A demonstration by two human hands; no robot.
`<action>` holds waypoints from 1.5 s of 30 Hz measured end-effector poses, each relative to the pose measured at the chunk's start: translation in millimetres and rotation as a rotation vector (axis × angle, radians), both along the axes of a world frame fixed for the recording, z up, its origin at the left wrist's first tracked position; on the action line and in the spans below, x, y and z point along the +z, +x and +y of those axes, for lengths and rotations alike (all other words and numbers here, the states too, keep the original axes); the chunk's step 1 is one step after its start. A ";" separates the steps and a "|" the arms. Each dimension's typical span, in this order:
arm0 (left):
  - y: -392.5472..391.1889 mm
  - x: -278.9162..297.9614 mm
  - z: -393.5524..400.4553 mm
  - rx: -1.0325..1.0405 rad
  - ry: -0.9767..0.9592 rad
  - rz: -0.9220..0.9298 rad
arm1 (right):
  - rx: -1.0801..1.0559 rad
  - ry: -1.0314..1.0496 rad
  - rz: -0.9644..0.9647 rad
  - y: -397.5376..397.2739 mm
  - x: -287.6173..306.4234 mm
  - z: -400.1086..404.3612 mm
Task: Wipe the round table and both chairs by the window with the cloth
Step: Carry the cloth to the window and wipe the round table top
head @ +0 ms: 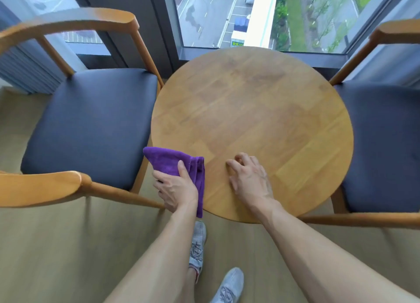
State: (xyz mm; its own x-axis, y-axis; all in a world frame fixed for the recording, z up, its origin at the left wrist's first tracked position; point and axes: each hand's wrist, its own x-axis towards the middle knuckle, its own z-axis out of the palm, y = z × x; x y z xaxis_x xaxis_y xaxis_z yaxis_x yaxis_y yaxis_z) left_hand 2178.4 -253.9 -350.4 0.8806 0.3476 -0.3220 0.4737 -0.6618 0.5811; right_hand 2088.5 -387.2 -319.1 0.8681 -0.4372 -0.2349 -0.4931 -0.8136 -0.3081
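Left hand (176, 186) grips cloth (175, 164), seemingly lengthwise tableward.

Bare arms and grey sport shoes.
Both forearms are uncovered, with no sleeves, watch or rings visible on the left hand (176, 190) or the right hand (248, 180). The two shoes (197, 246) are light grey knit with grey laces.
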 end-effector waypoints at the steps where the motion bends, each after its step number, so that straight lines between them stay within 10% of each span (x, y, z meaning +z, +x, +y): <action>1: -9.1 -0.2 -1.3 0.009 -0.015 0.017 | 0.002 0.011 -0.002 -3.6 -0.1 -0.1; 14: -32.6 -2.7 -22.4 -0.707 0.428 -0.274 | -0.101 0.158 -0.128 -3.1 8.6 -14.3; 24: 31.4 -4.9 -69.7 -1.527 0.280 -0.604 | -0.514 0.016 -0.245 18.7 0.1 -51.2; 32: 200.3 -4.2 -49.8 -1.236 0.543 -0.385 | -0.458 -0.062 -0.098 51.7 -8.3 -77.1; 38: 159.0 -7.4 -137.7 -0.832 0.524 -0.258 | -0.514 -0.015 -0.152 81.8 -8.4 -97.5; 45: 108.3 -8.8 -156.5 -1.570 0.394 -0.562 | -0.744 0.067 -0.383 120.8 -0.3 -131.3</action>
